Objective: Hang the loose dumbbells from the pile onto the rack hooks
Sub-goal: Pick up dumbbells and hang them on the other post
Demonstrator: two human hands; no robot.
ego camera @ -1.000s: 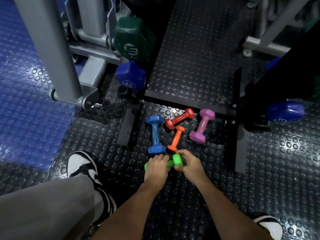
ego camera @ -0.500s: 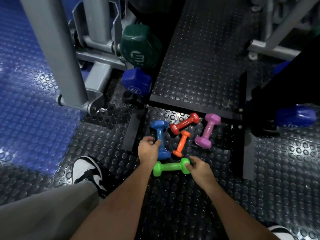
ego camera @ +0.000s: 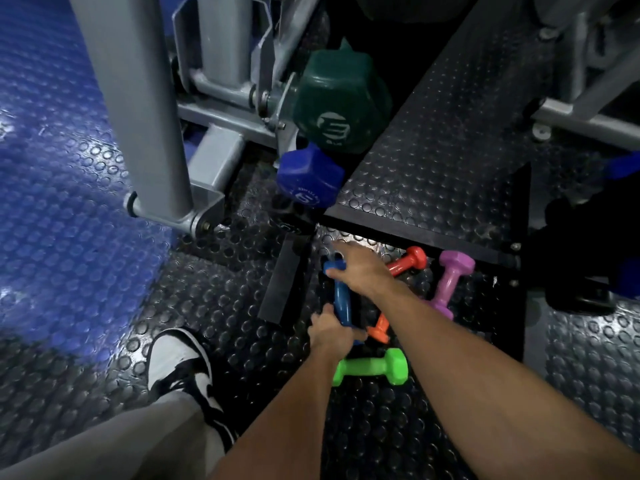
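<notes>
Now the blue dumbbell (ego camera: 342, 299) is gripped at both ends, left hand (ego camera: 331, 332) curled round the near head, right hand (ego camera: 362, 268) the far; the green dumbbell (ego camera: 370, 367), released, lies just behind them.

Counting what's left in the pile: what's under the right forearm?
Under the right forearm lie parts of the red dumbbell, orange dumbbell and purple dumbbell. Their covered ends cannot be seen.

Both hands cover the blue dumbbell's (ego camera: 342, 299) ends. Right forearm hides most of the orange dumbbell (ego camera: 380, 330) and the red dumbbell's (ego camera: 408, 262) near end. Green dumbbell's (ego camera: 369, 367) left head sits behind the left wrist.
</notes>
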